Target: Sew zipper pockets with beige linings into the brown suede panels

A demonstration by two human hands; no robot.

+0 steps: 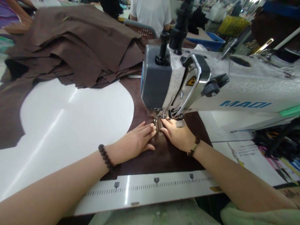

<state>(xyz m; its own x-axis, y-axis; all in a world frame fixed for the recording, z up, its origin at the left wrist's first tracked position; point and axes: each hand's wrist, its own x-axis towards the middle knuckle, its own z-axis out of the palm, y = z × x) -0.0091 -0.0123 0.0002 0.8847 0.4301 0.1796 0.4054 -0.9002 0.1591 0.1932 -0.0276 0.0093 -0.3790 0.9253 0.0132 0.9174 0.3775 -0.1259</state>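
Observation:
A piece of brown fabric (164, 153) lies under the presser foot (159, 120) of a white and grey sewing machine (211, 84). My left hand (137, 139) rests flat on the fabric, fingers stretched toward the foot. My right hand (177, 134) lies flat on the fabric just right of the foot, fingertips beside a ribbed strip (160, 126) at the needle. Both wrists carry bead bracelets.
A tall pile of brown fabric pieces (77, 47) sits at the back left on the white table (70, 125). A ruler scale (154, 186) runs along the table's front edge. Another person in a white shirt (151, 14) sits beyond the machine. Papers (253, 156) lie at the right.

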